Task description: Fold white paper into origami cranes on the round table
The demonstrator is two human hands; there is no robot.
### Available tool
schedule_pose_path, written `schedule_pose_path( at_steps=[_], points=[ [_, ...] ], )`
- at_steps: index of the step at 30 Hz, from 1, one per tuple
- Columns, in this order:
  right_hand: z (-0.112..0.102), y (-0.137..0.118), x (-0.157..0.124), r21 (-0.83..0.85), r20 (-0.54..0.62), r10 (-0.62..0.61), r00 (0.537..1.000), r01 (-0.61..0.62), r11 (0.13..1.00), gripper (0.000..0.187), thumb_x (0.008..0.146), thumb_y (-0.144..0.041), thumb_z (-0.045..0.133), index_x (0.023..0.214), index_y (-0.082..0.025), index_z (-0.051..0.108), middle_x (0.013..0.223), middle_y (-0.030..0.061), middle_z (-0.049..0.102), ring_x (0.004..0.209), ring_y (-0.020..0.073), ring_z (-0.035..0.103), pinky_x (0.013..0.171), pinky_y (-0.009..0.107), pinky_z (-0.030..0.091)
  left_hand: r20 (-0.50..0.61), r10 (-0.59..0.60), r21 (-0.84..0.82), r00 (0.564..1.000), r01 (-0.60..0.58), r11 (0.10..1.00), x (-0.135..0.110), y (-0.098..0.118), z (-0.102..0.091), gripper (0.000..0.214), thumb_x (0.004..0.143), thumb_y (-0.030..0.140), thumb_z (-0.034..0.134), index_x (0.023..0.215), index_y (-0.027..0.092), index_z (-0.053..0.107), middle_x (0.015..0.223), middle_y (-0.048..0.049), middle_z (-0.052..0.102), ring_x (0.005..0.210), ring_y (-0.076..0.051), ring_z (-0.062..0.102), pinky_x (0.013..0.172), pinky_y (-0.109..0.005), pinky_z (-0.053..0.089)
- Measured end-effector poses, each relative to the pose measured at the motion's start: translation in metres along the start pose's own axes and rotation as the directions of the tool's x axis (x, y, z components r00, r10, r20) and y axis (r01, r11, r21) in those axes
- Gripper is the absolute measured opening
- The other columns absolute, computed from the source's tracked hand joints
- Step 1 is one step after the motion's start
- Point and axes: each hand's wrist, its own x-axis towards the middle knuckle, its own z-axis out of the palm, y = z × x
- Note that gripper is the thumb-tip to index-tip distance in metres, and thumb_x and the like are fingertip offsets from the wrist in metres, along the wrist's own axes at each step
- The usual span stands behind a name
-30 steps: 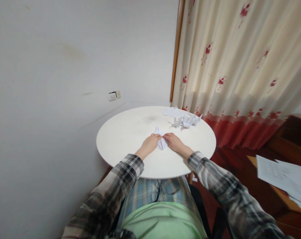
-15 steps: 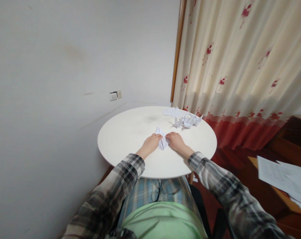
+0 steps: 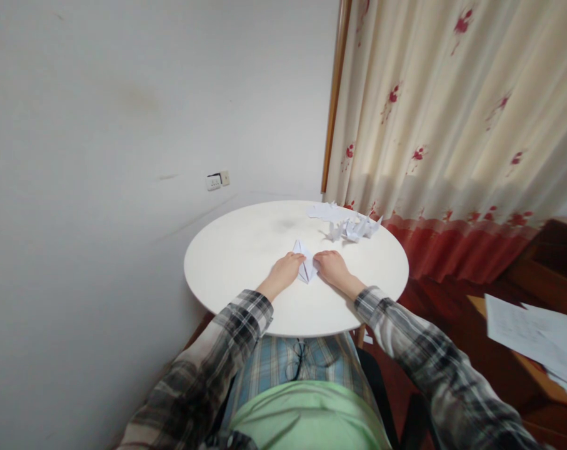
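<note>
A diamond-shaped piece of folded white paper (image 3: 306, 270) lies flat on the round white table (image 3: 236, 262), a crease line running down its middle. My left hand (image 3: 287, 270) grips its left edge, thumb and fingers closed on the paper. At the right corner, my right hand (image 3: 331, 266) has its fingers curled together against the paper's edge. The fingertips of that hand cover the corner they touch.
Several folded paper figures (image 3: 356, 229) stand at the table's back right, with flat white paper (image 3: 323, 211) behind them. A flowered curtain (image 3: 433, 125) hangs beyond. Written sheets (image 3: 531, 331) lie on a wooden surface at right. A wall socket (image 3: 213, 182) is at left.
My right hand has shifted very slightly right along the paper's edge. The left hand and the folded paper stay practically where they were.
</note>
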Motion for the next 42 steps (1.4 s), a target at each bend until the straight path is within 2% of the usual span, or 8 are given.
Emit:
schedule_pose_path(
  at_steps=[15, 20, 22, 27, 30, 36, 42],
  points=[
    [0.002, 0.001, 0.001, -0.011, -0.035, 0.005, 0.999, -0.005, 1.0, 0.026, 0.074, -0.008, 0.045, 0.091, -0.012, 0.064, 0.092, 0.0132, 0.065, 0.094, 0.0221, 0.054, 0.08, 0.03, 0.032, -0.051, -0.022, -0.037, 0.998, 0.021, 0.999, 0.003, -0.005, 0.009, 0.033, 0.086, 0.012, 0.035, 0.108, 0.017, 0.058, 0.12, -0.008, 0.055, 0.11, -0.018, 0.05, 0.094, -0.031, 0.038],
    [0.0, 0.002, 0.0, -0.009, -0.025, 0.025, 0.999, -0.025, 1.0, 0.023, 0.075, -0.008, 0.045, 0.085, -0.009, 0.065, 0.09, 0.0152, 0.064, 0.093, 0.022, 0.054, 0.08, 0.03, 0.033, -0.038, 0.046, -0.099, 0.998, -0.05, 0.994, 0.004, -0.007, 0.009, 0.033, 0.083, 0.009, 0.037, 0.107, 0.014, 0.06, 0.114, -0.008, 0.06, 0.107, -0.016, 0.052, 0.095, -0.028, 0.038],
    [0.0, 0.002, -0.001, 0.018, -0.055, 0.026, 0.998, -0.025, 1.0, 0.024, 0.076, -0.007, 0.044, 0.087, -0.01, 0.065, 0.092, 0.0138, 0.064, 0.094, 0.0208, 0.053, 0.082, 0.029, 0.033, -0.035, 0.062, -0.141, 0.997, -0.067, 0.988, 0.004, -0.007, 0.008, 0.034, 0.081, 0.008, 0.039, 0.106, 0.014, 0.061, 0.113, -0.0073, 0.06, 0.106, -0.016, 0.053, 0.095, -0.027, 0.038],
    [0.0, 0.0, -0.002, 0.112, -0.135, -0.087, 0.987, 0.103, 0.988, 0.03, 0.079, -0.007, 0.041, 0.099, -0.014, 0.062, 0.102, 0.008, 0.062, 0.097, 0.0167, 0.052, 0.085, 0.025, 0.035, -0.038, 0.086, -0.209, 0.996, -0.092, 0.974, 0.003, -0.007, 0.006, 0.033, 0.08, 0.008, 0.041, 0.103, 0.018, 0.062, 0.11, -0.0043, 0.062, 0.102, -0.015, 0.054, 0.093, -0.026, 0.039],
    [0.0, -0.003, -0.004, 0.136, -0.087, -0.078, 0.993, 0.09, 0.987, 0.028, 0.084, -0.013, 0.04, 0.104, -0.015, 0.059, 0.099, 0.0082, 0.063, 0.092, 0.0161, 0.054, 0.08, 0.024, 0.037, -0.045, 0.096, -0.165, 0.994, -0.102, 0.981, 0.003, -0.005, 0.004, 0.032, 0.081, 0.009, 0.042, 0.103, 0.018, 0.063, 0.11, -0.0052, 0.061, 0.103, -0.016, 0.052, 0.093, -0.028, 0.037],
    [-0.001, -0.004, -0.005, 0.13, -0.016, 0.007, 1.0, -0.005, 0.991, 0.031, 0.088, -0.022, 0.037, 0.115, -0.017, 0.051, 0.095, 0.0093, 0.062, 0.087, 0.0163, 0.056, 0.074, 0.023, 0.037, -0.034, 0.024, -0.081, 0.999, -0.026, 0.996, 0.0, -0.002, 0.0, 0.031, 0.083, 0.011, 0.039, 0.103, 0.019, 0.062, 0.099, -0.007, 0.059, 0.095, -0.017, 0.053, 0.085, -0.028, 0.041],
    [-0.002, -0.005, -0.005, 0.14, 0.006, -0.033, 0.999, 0.032, 0.99, 0.03, 0.089, -0.022, 0.035, 0.114, -0.018, 0.051, 0.097, 0.0092, 0.061, 0.087, 0.0153, 0.056, 0.075, 0.022, 0.036, -0.077, -0.059, -0.092, 0.995, 0.052, 0.994, -0.002, -0.003, 0.0, 0.033, 0.082, 0.012, 0.042, 0.113, 0.011, 0.051, 0.106, -0.0087, 0.06, 0.098, -0.017, 0.054, 0.087, -0.027, 0.041]
  ],
)
